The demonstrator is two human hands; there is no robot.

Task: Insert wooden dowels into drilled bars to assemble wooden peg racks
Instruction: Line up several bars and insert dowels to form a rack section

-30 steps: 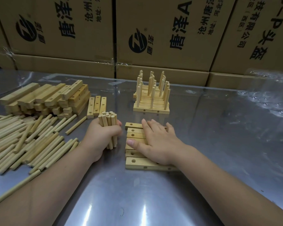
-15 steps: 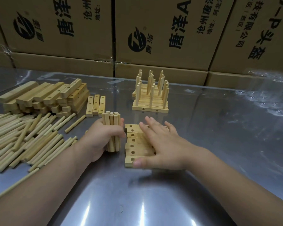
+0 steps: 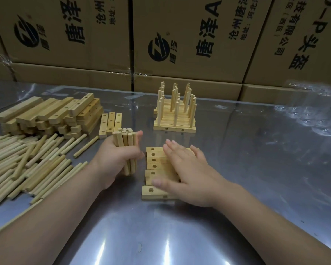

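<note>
My left hand (image 3: 114,161) grips an upright bundle of several wooden dowels (image 3: 125,143), their lower ends near the metal table. Just to its right lie several drilled bars (image 3: 155,163) side by side in a row, holes facing up. My right hand (image 3: 187,175) rests flat on those bars with fingers spread and straight, the thumb on the second-nearest bar. Behind them stand finished peg racks (image 3: 174,113), stacked close with dowels pointing up.
A heap of loose dowels (image 3: 23,165) covers the left of the steel table (image 3: 256,178). A stack of drilled bars (image 3: 52,115) sits behind it, with three bars (image 3: 111,122) lying beside. Cardboard boxes (image 3: 189,41) wall the back. Crumpled clear plastic (image 3: 311,113) lies far right.
My right hand slid over the row of bars, nudging them, and the nearest bar now sits slightly apart. My left hand kept hold of the dowel bundle, barely shifting.
</note>
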